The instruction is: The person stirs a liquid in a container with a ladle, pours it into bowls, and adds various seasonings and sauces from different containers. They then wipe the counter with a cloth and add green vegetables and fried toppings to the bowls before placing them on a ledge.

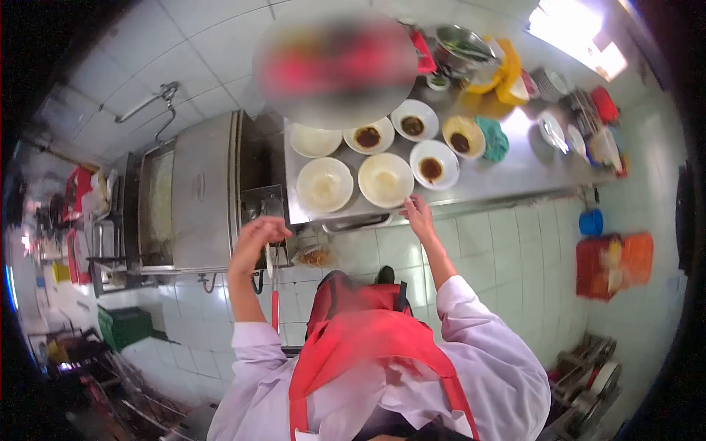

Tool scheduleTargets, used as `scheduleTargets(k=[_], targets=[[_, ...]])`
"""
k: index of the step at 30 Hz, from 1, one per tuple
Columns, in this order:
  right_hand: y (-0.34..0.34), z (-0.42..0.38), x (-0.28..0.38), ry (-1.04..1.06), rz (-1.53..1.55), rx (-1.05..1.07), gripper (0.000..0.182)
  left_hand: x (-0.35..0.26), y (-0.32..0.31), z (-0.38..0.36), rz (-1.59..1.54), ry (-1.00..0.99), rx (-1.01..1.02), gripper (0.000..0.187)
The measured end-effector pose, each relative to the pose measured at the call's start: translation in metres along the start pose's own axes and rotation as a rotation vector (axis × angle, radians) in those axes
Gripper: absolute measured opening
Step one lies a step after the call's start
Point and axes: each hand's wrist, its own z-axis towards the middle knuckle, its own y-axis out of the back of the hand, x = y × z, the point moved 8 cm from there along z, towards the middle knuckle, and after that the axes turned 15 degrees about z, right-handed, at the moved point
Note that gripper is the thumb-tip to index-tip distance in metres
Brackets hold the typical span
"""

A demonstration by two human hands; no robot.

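Observation:
My left hand [259, 241] is over the metal holder [262, 204] between the cooker and the counter, its fingers curled inward. Whatever those fingers hold, if anything, is hidden. Below that hand runs a long tool with a red handle [275, 312]. At the counter's front edge, my right hand [418, 218] has its fingers apart, holding nothing that I can see. Its fingertips are close to the rim of a white bowl [386, 181]; contact cannot be made out. To the left stands another pale bowl [324, 185]. Dark sauce lies in several others, including the front right bowl [434, 165].
A stainless cooker [202, 191] stands left of the steel counter [485, 182]. Farther along are a teal cloth [492, 140], a metal pot [465, 45] and yellow containers [507, 73]. An orange crate [636, 259] is at the right wall. A bag of food [315, 256] shows below the counter.

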Motion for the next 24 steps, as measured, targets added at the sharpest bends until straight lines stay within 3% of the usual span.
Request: scheduleTargets(k=[1,3,6,7,10,12,13,15,16,18,21,24], targets=[[0.002,0.015,-0.005,-0.024,-0.038,0.008,0.034,-0.005,0.019,0.012,-0.313,-0.052,-0.033,0.033],[-0.004,0.022,0.011,-0.051,-0.149,-0.030,0.036,-0.051,0.055,0.046,-0.685,-0.390,0.050,0.035],[0.005,0.037,-0.014,0.036,-0.340,-0.014,0.037,-0.102,0.111,0.112,0.442,-0.161,-0.437,0.042],[0.000,0.031,-0.001,0.036,-0.263,-0.030,0.039,-0.104,0.131,0.163,0.473,-0.294,-0.400,0.039],[0.004,0.032,-0.010,0.005,-0.327,-0.080,0.040,-0.124,0.150,0.300,-0.091,-0.359,-0.325,0.036],[0.004,0.027,-0.007,0.004,-0.291,-0.088,0.039,-0.104,0.162,0.393,0.077,-0.280,-0.428,0.038],[0.003,0.025,-0.006,-0.045,-0.180,-0.090,0.038,-0.106,0.155,0.406,0.069,-0.299,-0.418,0.038],[0.002,0.031,-0.002,-0.091,-0.018,-0.070,0.035,-0.100,0.154,0.433,0.124,-0.011,-0.513,0.039],[0.000,0.029,-0.001,-0.110,0.033,-0.050,0.033,-0.105,0.151,0.449,0.129,-0.023,-0.504,0.039],[0.004,0.024,-0.004,-0.154,0.029,-0.058,0.033,-0.087,0.130,0.475,0.251,0.110,-0.314,0.040],[0.001,0.033,-0.003,-0.185,0.075,-0.053,0.036,-0.071,0.129,0.492,0.172,0.109,-0.306,0.037],[0.007,0.040,-0.006,-0.133,-0.131,0.026,0.037,-0.091,0.124,0.476,0.067,0.035,-0.399,0.036]])
